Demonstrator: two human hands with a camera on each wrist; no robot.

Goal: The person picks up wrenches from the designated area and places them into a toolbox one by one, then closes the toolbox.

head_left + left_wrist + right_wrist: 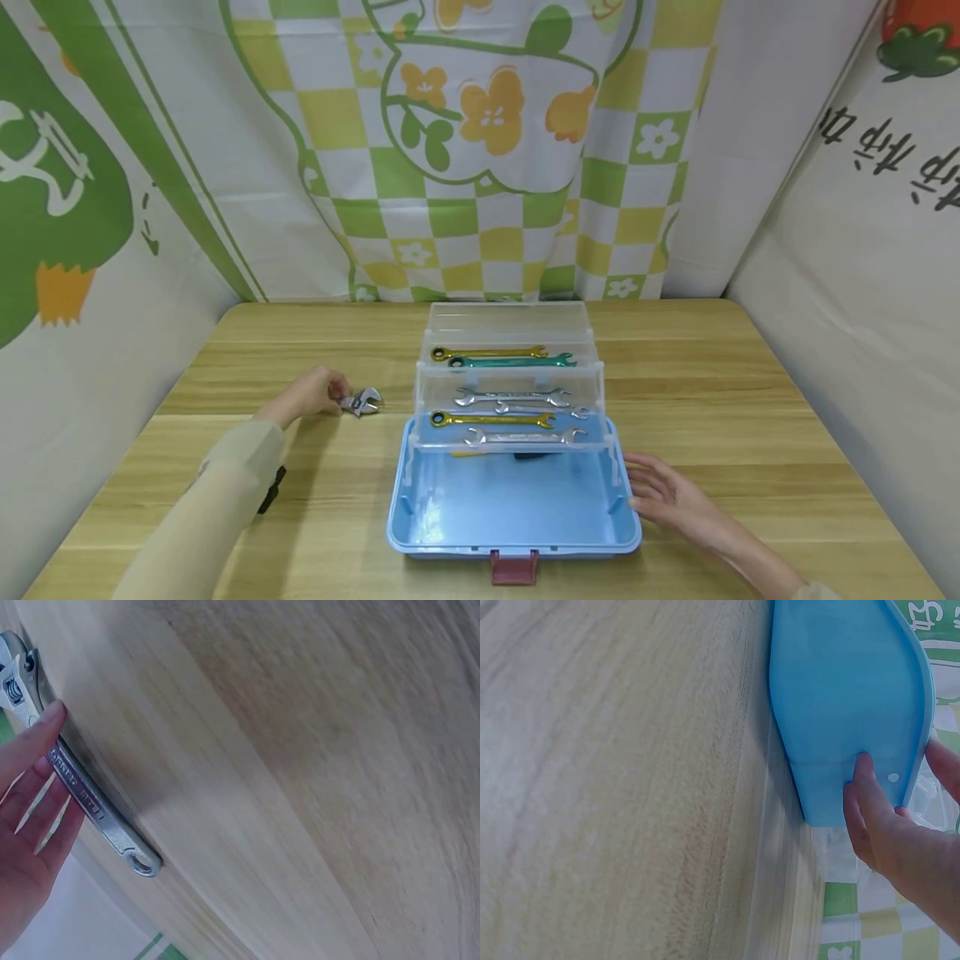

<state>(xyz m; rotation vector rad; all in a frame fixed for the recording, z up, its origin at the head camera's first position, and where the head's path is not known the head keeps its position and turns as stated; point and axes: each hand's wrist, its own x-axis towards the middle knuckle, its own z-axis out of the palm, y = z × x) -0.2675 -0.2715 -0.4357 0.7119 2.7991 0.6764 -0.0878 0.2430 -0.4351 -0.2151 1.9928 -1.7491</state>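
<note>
My left hand [311,393] holds a silver adjustable wrench [363,402] to the left of a blue toolbox [510,500]. In the left wrist view the thumb lies across the handle of the adjustable wrench [94,799], with fingers behind it; its jaw end points up and its holed end down. My right hand [671,496] grips the toolbox's right side. In the right wrist view its fingers [874,791] press the outer blue wall [840,697], and the thumb reaches over the rim. The toolbox is open, with clear plastic trays [517,379] raised at its back.
Several combination and open-end wrenches lie in the trays, among them a gold wrench [491,419], a green wrench [513,362] and a silver wrench [525,437]. Yellow and black pieces peek out beneath the lower tray. A maroon latch [513,568] hangs at the front. Patterned curtains [480,225] border the wooden table [750,433].
</note>
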